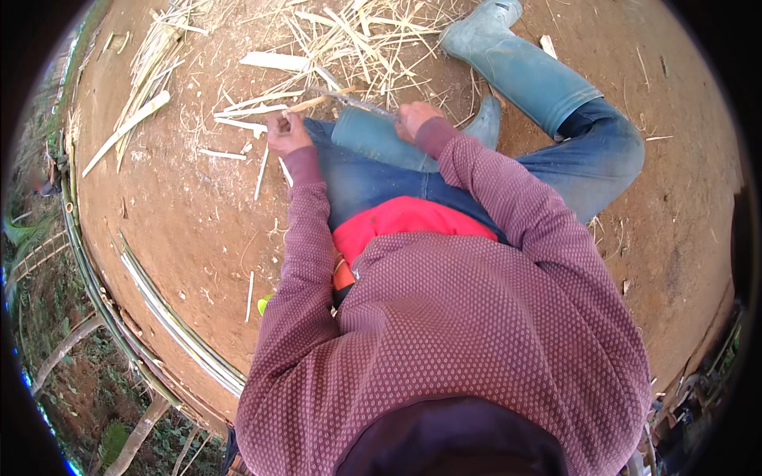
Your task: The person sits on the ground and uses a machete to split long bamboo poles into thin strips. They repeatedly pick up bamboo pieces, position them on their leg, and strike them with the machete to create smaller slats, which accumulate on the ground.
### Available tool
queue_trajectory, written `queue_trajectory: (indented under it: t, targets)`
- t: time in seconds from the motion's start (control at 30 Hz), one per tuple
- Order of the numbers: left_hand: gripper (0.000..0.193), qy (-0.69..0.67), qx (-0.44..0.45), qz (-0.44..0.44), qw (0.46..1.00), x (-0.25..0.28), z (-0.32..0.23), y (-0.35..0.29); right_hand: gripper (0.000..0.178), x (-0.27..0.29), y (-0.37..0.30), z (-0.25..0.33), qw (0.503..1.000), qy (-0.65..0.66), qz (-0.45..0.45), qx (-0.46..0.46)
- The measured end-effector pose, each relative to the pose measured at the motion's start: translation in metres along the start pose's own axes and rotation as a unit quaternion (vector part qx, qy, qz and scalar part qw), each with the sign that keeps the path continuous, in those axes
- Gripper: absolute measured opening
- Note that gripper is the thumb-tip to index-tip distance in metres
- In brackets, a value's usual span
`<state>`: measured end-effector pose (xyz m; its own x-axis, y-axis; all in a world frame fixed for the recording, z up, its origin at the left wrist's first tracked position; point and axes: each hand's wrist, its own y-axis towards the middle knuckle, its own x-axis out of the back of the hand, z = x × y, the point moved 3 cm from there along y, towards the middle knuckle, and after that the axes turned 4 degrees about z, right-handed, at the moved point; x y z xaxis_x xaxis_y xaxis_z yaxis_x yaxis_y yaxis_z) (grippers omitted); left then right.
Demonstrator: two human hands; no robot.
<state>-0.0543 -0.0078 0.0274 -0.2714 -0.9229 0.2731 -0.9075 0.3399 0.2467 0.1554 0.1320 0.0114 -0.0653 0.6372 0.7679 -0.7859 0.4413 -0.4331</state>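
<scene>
Clock face centred on the view, twelve uppermost: on the ground [690, 214] lie the strip pile [361, 44] at twelve o'clock and the strip bundle [152, 79] at ten, with the poles [99, 293] at nine along its edge. At eleven, the left hand [289, 135] holds a strip [313, 101] extending toward two o'clock. Near twelve, over the left leg [369, 141], the right hand [417, 120] holds a blade [369, 107] directed toward ten.

Brn dirt grnd [210, 274] | strip pile [357, 40], top | slat [127, 132], L | lng strips [189, 339], lwr L

Outdoor work yard [198, 262]: bare earth [690, 238], pale strips [274, 61], greenery [113, 444].
</scene>
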Motion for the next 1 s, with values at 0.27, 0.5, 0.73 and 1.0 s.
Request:
queue_trajectory:
  t: [0.27,0.5,0.73,1.0]
  targets:
    - [0.008,0.045,0.058,-0.014,0.997,-0.001,-0.005,0.007,0.026,0.003,0.003,0.0,0.999,-0.024,-0.02,-0.012]
    - [0.008,0.052,0.048,-0.007,0.997,0.0,-0.003,0.01,0.029,-0.004,0.006,-0.015,0.996,-0.01,0.013,-0.085]
    - [0.009,0.018,0.035,-0.009,0.999,0.002,0.001,0.016,0.029,-0.007,0.004,-0.02,0.991,0.017,0.017,-0.129]
    - [0.009,0.045,0.038,0.087,0.994,-0.026,-0.012,0.02,0.03,0.008,0.007,-0.029,0.985,-0.005,0.009,-0.172]
